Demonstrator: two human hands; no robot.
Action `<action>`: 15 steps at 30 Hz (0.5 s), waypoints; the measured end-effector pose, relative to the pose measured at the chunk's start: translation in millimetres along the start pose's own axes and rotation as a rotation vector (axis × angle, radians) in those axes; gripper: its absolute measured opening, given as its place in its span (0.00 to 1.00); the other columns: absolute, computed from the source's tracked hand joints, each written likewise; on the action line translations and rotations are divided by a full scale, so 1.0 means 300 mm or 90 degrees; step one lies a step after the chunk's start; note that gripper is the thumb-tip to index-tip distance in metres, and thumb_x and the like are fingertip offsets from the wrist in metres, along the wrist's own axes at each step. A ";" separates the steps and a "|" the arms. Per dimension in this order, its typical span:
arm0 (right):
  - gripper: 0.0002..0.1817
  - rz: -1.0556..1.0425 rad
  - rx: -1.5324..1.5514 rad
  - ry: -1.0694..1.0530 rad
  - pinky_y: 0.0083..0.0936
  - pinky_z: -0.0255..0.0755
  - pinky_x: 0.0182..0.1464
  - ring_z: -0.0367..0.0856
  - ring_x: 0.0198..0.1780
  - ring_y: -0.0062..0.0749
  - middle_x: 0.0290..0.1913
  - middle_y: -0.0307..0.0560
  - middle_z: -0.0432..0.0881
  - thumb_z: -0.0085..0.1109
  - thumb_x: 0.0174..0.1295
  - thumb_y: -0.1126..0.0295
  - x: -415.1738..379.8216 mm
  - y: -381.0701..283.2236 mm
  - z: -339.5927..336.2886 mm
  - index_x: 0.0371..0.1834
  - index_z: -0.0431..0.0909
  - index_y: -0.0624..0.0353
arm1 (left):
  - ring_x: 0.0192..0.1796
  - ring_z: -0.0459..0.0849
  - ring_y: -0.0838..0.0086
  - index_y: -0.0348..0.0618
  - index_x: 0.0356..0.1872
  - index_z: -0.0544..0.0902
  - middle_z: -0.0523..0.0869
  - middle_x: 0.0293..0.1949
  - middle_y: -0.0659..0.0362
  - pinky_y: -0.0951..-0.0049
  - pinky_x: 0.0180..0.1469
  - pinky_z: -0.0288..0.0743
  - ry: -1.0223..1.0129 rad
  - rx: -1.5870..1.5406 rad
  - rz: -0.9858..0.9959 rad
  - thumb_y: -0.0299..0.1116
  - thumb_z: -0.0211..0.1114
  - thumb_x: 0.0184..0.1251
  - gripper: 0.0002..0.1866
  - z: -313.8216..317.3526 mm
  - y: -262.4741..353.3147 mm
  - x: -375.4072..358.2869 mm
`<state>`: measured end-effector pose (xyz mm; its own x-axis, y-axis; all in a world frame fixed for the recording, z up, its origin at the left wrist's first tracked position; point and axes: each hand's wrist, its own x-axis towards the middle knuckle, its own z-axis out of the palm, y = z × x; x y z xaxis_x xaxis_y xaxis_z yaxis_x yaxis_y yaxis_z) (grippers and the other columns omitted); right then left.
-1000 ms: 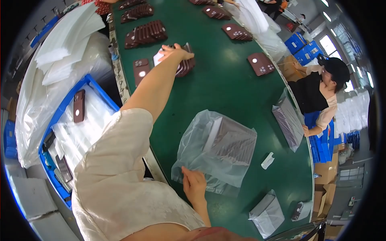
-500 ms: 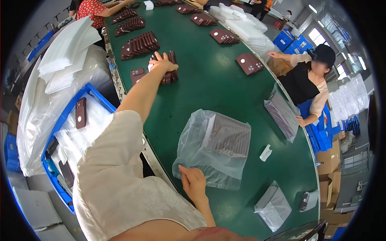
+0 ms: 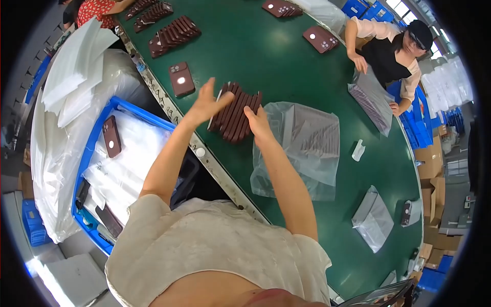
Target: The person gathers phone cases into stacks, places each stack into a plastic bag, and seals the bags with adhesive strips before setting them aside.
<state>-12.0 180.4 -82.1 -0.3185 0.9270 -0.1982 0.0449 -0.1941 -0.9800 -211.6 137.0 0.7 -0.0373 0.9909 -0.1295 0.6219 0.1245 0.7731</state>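
Note:
A row of dark maroon phone cases point(image 3: 232, 118) stands on edge on the green table in front of me. My left hand point(image 3: 206, 106) is at the row's left end, fingers spread, its thumb over the nearest cases. At the other end my right hand point(image 3: 259, 125) grips the phone cases, thumb on top; its other fingers are partly hidden. Right beside that hand lies a clear plastic bag point(image 3: 294, 179) with a block of similar cases inside. A single maroon phone case point(image 3: 181, 79) lies flat beyond my left hand.
More rows of cases point(image 3: 174, 36) stand farther up the table point(image 3: 245, 46). Across it, a co-worker point(image 3: 391, 61) handles a bagged stack point(image 3: 371, 100). A wrapped packet point(image 3: 373, 220) and a white scrap point(image 3: 359, 150) lie rightward. A blue bin point(image 3: 91, 153) stands at my left.
The row of phone cases has come nearer, along with my left hand, which has opened. My right hand has left the bag's edge for the row. The co-worker's raised hand now touches the bagged stack.

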 end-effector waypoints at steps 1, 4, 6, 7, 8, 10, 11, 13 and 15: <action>0.40 -0.006 -0.029 0.022 0.40 0.57 0.74 0.61 0.73 0.53 0.71 0.64 0.61 0.57 0.68 0.53 0.002 0.003 0.008 0.75 0.58 0.68 | 0.69 0.71 0.43 0.41 0.75 0.59 0.63 0.72 0.37 0.48 0.68 0.69 -0.075 -0.148 -0.086 0.62 0.64 0.64 0.48 -0.027 -0.040 0.016; 0.37 -0.012 -0.089 0.059 0.41 0.58 0.73 0.62 0.72 0.54 0.70 0.64 0.61 0.59 0.66 0.59 -0.052 -0.014 0.047 0.73 0.58 0.69 | 0.67 0.73 0.49 0.37 0.74 0.59 0.71 0.66 0.38 0.50 0.67 0.70 -0.058 -0.211 -0.096 0.60 0.63 0.68 0.45 0.024 -0.074 -0.026; 0.33 -0.259 -0.177 0.173 0.37 0.65 0.67 0.71 0.64 0.44 0.66 0.55 0.67 0.60 0.66 0.67 -0.131 -0.107 0.096 0.71 0.61 0.67 | 0.66 0.75 0.58 0.33 0.72 0.58 0.75 0.61 0.40 0.55 0.67 0.71 0.127 -0.011 0.078 0.54 0.65 0.70 0.43 0.061 -0.057 -0.042; 0.31 -0.381 -0.222 0.231 0.35 0.69 0.65 0.75 0.61 0.39 0.64 0.51 0.70 0.61 0.66 0.71 -0.159 -0.148 0.110 0.71 0.62 0.65 | 0.66 0.75 0.58 0.33 0.72 0.58 0.75 0.61 0.40 0.55 0.67 0.71 0.124 -0.012 0.077 0.54 0.65 0.70 0.43 0.047 -0.011 -0.069; 0.31 -0.374 -0.224 0.232 0.35 0.69 0.65 0.75 0.61 0.39 0.64 0.51 0.70 0.61 0.66 0.71 -0.185 -0.179 0.120 0.71 0.62 0.65 | 0.66 0.75 0.59 0.33 0.73 0.57 0.75 0.61 0.41 0.57 0.68 0.70 0.126 -0.117 0.101 0.51 0.67 0.69 0.43 0.024 0.032 -0.107; 0.31 -0.389 -0.027 0.179 0.36 0.69 0.64 0.74 0.62 0.40 0.62 0.51 0.70 0.62 0.63 0.73 -0.240 -0.225 0.133 0.68 0.63 0.66 | 0.67 0.74 0.62 0.34 0.73 0.54 0.75 0.60 0.43 0.60 0.69 0.68 0.134 -0.334 0.140 0.47 0.70 0.68 0.45 -0.013 0.102 -0.185; 0.31 -0.399 0.072 0.153 0.37 0.69 0.64 0.73 0.62 0.41 0.61 0.51 0.69 0.63 0.62 0.74 -0.255 -0.231 0.133 0.67 0.63 0.67 | 0.67 0.74 0.62 0.34 0.73 0.54 0.75 0.60 0.43 0.60 0.69 0.68 0.134 -0.338 0.136 0.47 0.70 0.68 0.45 0.004 0.075 -0.187; 0.34 -0.378 -0.003 0.146 0.39 0.66 0.66 0.70 0.64 0.45 0.62 0.54 0.67 0.63 0.60 0.75 -0.253 -0.153 0.106 0.69 0.60 0.67 | 0.67 0.74 0.61 0.35 0.74 0.53 0.75 0.61 0.43 0.60 0.69 0.69 0.131 -0.327 0.199 0.43 0.73 0.66 0.46 0.049 -0.005 -0.164; 0.41 -0.334 -0.143 0.142 0.44 0.59 0.71 0.63 0.68 0.54 0.65 0.62 0.63 0.65 0.58 0.76 -0.251 -0.102 0.086 0.73 0.53 0.68 | 0.66 0.74 0.60 0.35 0.74 0.52 0.75 0.61 0.43 0.60 0.69 0.69 0.125 -0.318 0.236 0.41 0.74 0.65 0.46 0.071 -0.035 -0.147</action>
<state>-13.9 108.3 -36.8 -0.1480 0.9302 0.3359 0.1422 0.3561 -0.9236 -200.0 90.9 -15.0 -0.0619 0.9577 0.2809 0.1843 -0.2656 0.9463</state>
